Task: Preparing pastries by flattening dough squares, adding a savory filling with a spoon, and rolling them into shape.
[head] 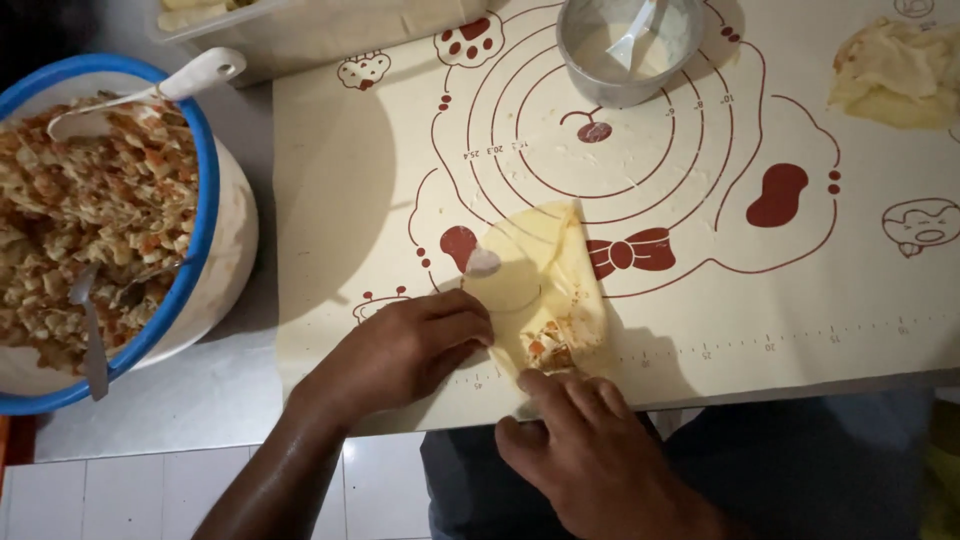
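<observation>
A thin pale-yellow wrapper (535,270) lies on the cream baking mat (700,300), partly folded over a chopped orange and white filling (552,345). My left hand (405,350) rests flat on the mat, its fingertips pressing the wrapper's left edge. At the mat's front edge my right hand (590,445) pinches the wrapper's near corner beside the exposed filling.
A large blue-rimmed bowl (205,215) of the same filling stands at the left, with a white spoon (190,80) and a metal utensil (92,330) in it. A small metal bowl (590,75) with white paste and a spoon sits at the back. More wrappers (895,75) lie at top right.
</observation>
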